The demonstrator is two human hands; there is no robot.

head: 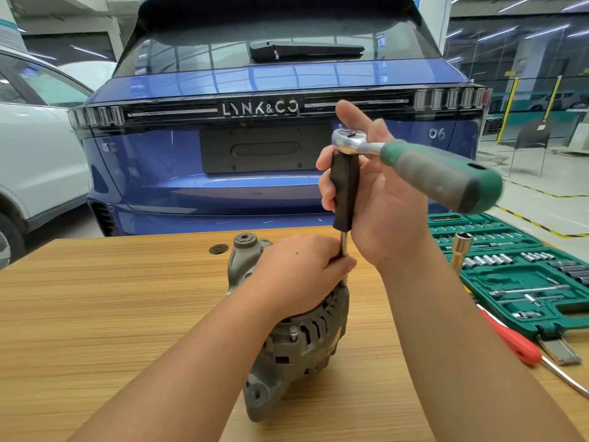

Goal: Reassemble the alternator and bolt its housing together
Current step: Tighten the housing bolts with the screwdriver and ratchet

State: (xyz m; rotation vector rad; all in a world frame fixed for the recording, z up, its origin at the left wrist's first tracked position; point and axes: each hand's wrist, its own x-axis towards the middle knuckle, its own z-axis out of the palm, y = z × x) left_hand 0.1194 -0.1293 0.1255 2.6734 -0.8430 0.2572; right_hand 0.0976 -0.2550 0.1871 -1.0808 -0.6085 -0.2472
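Counter (95, 314): pale wood grain, far edge just behind the alternator (287, 339), which stands near its middle.
Room: garage bay; blue car (255, 186) beyond the alternator, white car (35, 161) to its left.
Open room: bare wood left of the alternator; green socket case (522, 282) and red screwdriver (513, 339) crowd its right.
Left hand (296, 272): lies over the alternator's top, fingers curled round the driver shaft (343, 247).
Right hand (379, 193): raised above the alternator, wrapped round the black extension handle (345, 189).
Ratchet (414, 167): head sits on that handle, green grip points right.
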